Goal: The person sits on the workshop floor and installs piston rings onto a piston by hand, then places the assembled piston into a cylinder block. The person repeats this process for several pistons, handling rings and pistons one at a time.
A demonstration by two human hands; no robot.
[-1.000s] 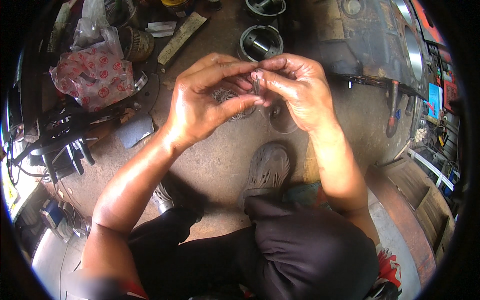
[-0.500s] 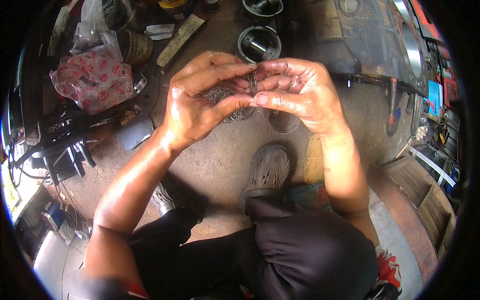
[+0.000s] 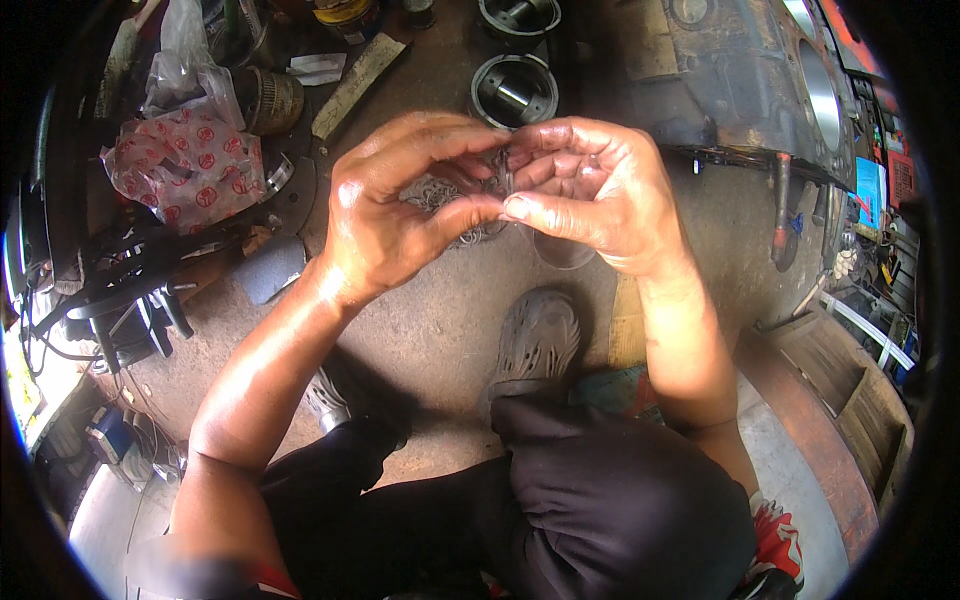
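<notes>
In front of me, my left hand [image 3: 375, 215] and my right hand [image 3: 620, 200] meet at their fingertips and thumbs. Between them they pinch a thin metal ring [image 3: 509, 178], seen nearly edge-on and partly covered by the fingers. My right thumb presses near its lower end, while the other right fingers curl behind. Through the gap of my left hand shows a tangle of thin metal rings [image 3: 435, 192] lying on the floor. A clear round dish or lid [image 3: 565, 252] lies below my right hand, partly hidden by it.
Two pistons [image 3: 512, 92] stand beyond my hands. An engine block [image 3: 750, 90] takes up the far right. A wooden strip [image 3: 358, 85], a red-printed plastic bag [image 3: 185, 170] and black tools [image 3: 130, 310] lie at left. My shoe [image 3: 540, 335] is below on the floor [image 3: 430, 320].
The inner fingers of my right hand have drawn back from the ring and curled toward the palm. Both hands stay joined at nearly the same place.
</notes>
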